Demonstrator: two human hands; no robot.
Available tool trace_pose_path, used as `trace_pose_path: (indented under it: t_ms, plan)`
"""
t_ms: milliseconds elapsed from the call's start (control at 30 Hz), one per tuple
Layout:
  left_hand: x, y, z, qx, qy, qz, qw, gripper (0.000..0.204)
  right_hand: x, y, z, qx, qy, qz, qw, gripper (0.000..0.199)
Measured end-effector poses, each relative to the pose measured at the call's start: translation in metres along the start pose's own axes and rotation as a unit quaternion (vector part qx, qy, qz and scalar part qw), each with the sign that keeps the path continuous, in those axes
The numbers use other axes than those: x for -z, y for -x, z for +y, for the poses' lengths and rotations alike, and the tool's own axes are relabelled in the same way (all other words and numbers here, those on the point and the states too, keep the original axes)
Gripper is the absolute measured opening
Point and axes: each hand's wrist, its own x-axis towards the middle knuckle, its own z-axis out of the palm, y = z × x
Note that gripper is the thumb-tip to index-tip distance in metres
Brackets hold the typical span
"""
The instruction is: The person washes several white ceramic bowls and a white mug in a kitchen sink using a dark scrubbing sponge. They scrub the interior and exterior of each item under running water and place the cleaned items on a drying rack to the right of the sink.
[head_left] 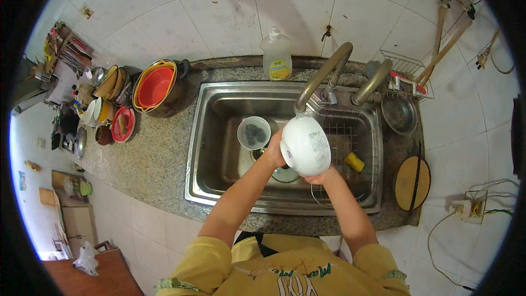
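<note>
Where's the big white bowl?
In the head view, just right of centre: the white patterned bowl is held over the sink between the left hand and right hand, close by the faucet.

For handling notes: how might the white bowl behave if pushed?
The white bowl is probably stiff and breakable, since it looks ceramic. Its smooth, glossy outside may be slippery. Laid on its rounded side, it might roll.

White tiled wall (219, 24) behind a speckled counter (131, 153), pale tiled floor (148, 222), brown tabletop (107, 277)
</note>
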Motion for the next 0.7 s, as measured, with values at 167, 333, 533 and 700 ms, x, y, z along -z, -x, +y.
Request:
trace_pose_path:
  t_ms: [167, 333, 533, 700]
  plan:
    - [-0.022, -0.004, 0.023, -0.058, -0.129, 0.047, 0.989, 0.031, -0.002, 0.000, 0.001, 0.054, 0.035, 0.039, 0.997, 0.023]
    - [-0.030, -0.007, 0.042, -0.120, -0.287, 0.030, 0.950, 0.035, -0.027, 0.001, -0.002, 0.158, 0.126, 0.146, 0.968, 0.019]
    - [-0.015, 0.010, 0.029, -0.328, -0.374, 0.072, 0.864, 0.047, -0.035, -0.016, -0.005, 0.341, 0.258, 0.283, 0.859, 0.023]
    - [0.005, 0.030, -0.002, -0.282, -0.288, 0.168, 0.900, 0.051, -0.044, -0.027, -0.009, 0.521, 0.301, 0.320, 0.732, 0.032]
